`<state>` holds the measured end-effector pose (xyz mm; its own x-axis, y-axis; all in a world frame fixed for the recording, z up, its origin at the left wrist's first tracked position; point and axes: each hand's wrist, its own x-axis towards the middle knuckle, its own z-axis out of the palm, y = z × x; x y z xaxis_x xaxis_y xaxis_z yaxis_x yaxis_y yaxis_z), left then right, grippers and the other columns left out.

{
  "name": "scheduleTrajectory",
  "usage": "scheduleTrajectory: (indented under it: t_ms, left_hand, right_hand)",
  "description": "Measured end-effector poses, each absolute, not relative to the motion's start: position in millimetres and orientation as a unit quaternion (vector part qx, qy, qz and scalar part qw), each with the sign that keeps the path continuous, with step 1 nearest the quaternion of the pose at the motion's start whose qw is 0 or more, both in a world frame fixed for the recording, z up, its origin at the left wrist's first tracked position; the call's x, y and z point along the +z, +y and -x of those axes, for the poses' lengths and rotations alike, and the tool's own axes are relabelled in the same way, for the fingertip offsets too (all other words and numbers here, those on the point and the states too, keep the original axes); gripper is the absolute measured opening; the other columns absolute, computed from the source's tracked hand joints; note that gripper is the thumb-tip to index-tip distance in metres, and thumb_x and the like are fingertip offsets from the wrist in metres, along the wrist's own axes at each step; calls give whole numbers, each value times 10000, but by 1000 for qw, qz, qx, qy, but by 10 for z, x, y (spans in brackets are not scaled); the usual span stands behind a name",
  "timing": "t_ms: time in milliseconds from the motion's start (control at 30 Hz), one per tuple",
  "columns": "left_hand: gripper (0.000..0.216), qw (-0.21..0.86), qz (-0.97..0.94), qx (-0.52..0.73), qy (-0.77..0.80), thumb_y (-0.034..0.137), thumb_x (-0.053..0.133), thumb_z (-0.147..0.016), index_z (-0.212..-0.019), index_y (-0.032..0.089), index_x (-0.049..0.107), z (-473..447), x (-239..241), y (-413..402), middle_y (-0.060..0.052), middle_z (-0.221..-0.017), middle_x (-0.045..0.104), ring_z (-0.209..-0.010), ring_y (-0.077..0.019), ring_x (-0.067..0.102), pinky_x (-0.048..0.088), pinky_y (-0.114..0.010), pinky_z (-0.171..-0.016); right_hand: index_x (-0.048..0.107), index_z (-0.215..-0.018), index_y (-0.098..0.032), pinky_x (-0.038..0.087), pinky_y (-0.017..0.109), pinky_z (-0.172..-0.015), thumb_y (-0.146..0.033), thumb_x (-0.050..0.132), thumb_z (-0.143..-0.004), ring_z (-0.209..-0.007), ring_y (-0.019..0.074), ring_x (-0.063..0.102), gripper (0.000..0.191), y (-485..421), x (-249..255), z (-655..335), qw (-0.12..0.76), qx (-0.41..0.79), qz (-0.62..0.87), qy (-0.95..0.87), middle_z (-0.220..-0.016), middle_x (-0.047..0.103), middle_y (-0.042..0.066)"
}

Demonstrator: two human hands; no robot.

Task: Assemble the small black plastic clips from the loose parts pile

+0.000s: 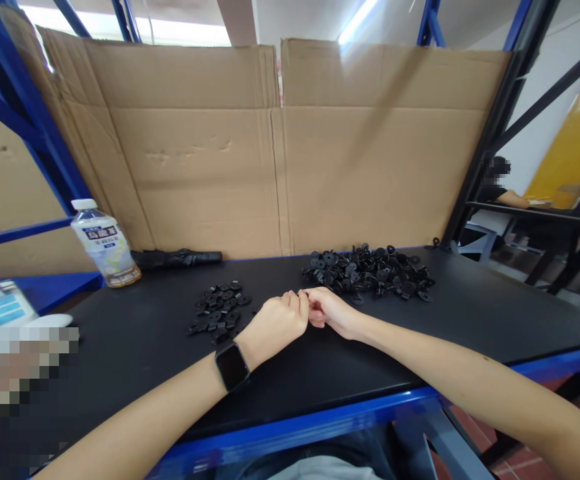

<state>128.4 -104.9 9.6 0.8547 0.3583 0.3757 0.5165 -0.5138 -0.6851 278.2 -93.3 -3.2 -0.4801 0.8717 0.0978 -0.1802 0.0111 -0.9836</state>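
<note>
Touching beside heaped black disc-shaped parts [370, 272] on matte tabletop [135, 337]: curled left hand [283, 315] and right hand [334, 313], grip state indiscernible.

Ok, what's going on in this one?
A person's bare left hand, wearing a square black smartwatch at the wrist, meets their bare right hand above a flat black tabletop. Anything between them is hidden. A large heap of small black disc-shaped parts lies beyond the right hand; a smaller cluster of black parts lies beside the left.

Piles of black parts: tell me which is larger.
The right pile, just beyond the right hand; it spreads wider and heaps higher than the left pile.
</note>
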Motion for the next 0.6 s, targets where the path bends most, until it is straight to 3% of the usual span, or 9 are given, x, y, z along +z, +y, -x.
scheduleTrajectory:
  t_ms: [133, 333, 433, 500, 600]
  left_hand:
    - [248, 404, 873, -99, -254, 10, 389, -817, -1031, -1, 513, -1287, 118, -1054, -136, -804, 622, -709, -210, 629, 468, -268, -519]
    - [135, 294, 892, -109, -325, 50, 440, -824, -925, 85, 523, -1225, 307, -1037, -64, -739, 634, -643, -205, 641, 469, -284, -522]
    - [141, 275, 892, -152, -324, 94, 440, -850, -955, 106, 533, -1168, 310, -963, -53, -761, 655, -671, -199, 650, 454, -272, -534]
    - [160, 259, 878, -198, -350, 137, 420, -874, -976, 133, 543, -1138, 282, -912, -28, -730, 662, -645, -182, 649, 425, -251, -514]
    - [173, 228, 857, -236, -397, 179, 412, -879, -967, 177, 561, -1121, 266, -885, -3, -712, 674, -614, -166, 644, 387, -233, -497]
  right_hand:
    - [379, -559, -183, 181, 219, -401, -151, 392, -680, -385, 58, 162, 126, -947, -41, -2773, 423, 635, 296, -575, -409, 247, -86]
    - [441, -649, -177, 207, 227, -413, -107, 366, -613, -374, 62, 165, 108, -1022, -51, -2700, 445, 652, 253, -560, -418, 297, -85]
    - [471, -654, -163, 288, 238, -452, -169, 374, -710, -369, 56, 196, 112, -1040, -15, -2697, 441, 690, 227, -528, -478, 430, -49]
    - [499, -678, -156, 334, 254, -484, -261, 349, -794, -375, 60, 250, 217, -1037, 21, -2709, 423, 720, 217, -505, -568, 530, -4]
    - [540, -735, -149, 364, 262, -513, -307, 367, -846, -394, 71, 313, 259, -1017, 57, -2721, 387, 749, 227, -488, -623, 583, 20]
